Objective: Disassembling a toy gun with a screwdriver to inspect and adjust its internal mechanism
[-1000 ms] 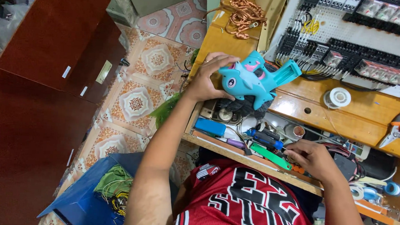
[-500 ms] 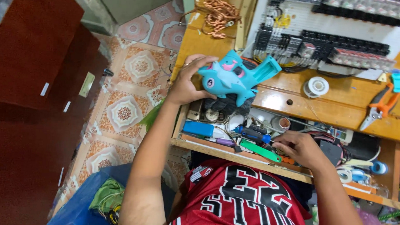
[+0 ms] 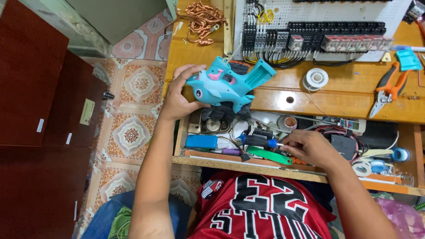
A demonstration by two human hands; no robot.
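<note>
My left hand (image 3: 178, 97) grips the snout end of a light blue dolphin-shaped toy gun (image 3: 223, 87) and holds it over the front edge of the wooden bench (image 3: 316, 102). My right hand (image 3: 310, 149) reaches into the open drawer (image 3: 248, 164) below the bench. Its fingertips pinch the shaft end of a screwdriver with a blue and black handle (image 3: 259, 141), which lies across the drawer's clutter. A flat green tool (image 3: 274, 157) and a blue box (image 3: 201, 141) lie close by in the drawer.
On the bench are a white wiring panel with black terminal blocks (image 3: 319, 24), a solder spool (image 3: 316, 79), orange-handled pliers (image 3: 387, 90) and tangled copper wire (image 3: 202, 15). Tape rolls (image 3: 399, 154) sit at the drawer's right. A dark red cabinet (image 3: 24, 103) stands left, beyond patterned floor tiles.
My right hand has shifted a little in the drawer and closed its fingers on the screwdriver. The left hand keeps the dolphin toy in the same spot. My view has tilted slightly.
</note>
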